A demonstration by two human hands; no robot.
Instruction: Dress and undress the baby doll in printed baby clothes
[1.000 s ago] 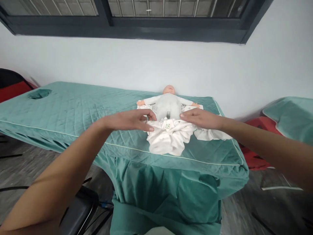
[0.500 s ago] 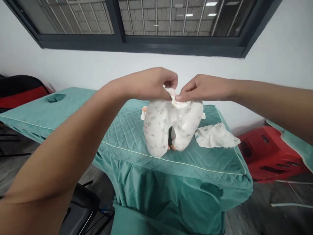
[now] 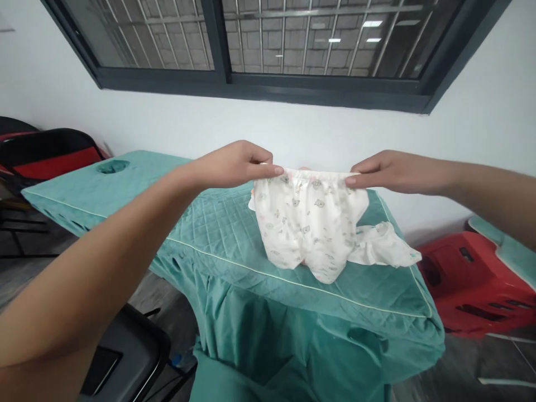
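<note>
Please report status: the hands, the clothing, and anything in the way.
Left hand and right hand pinching waistband, one near each end. Printed pants hanging between them, over green bed. Crumpled white cloth on bed, right side; nothing seen blocking hands.

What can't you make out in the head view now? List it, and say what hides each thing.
All in the head view:
Doll: almost wholly hidden behind the pants held up by the left hand and right hand; whether its legs are inside can't be told.
Pants: printed figures too small to identify.
White cloth: left end behind the pants.
Chair, lower left: cut off by the bottom edge.
</note>
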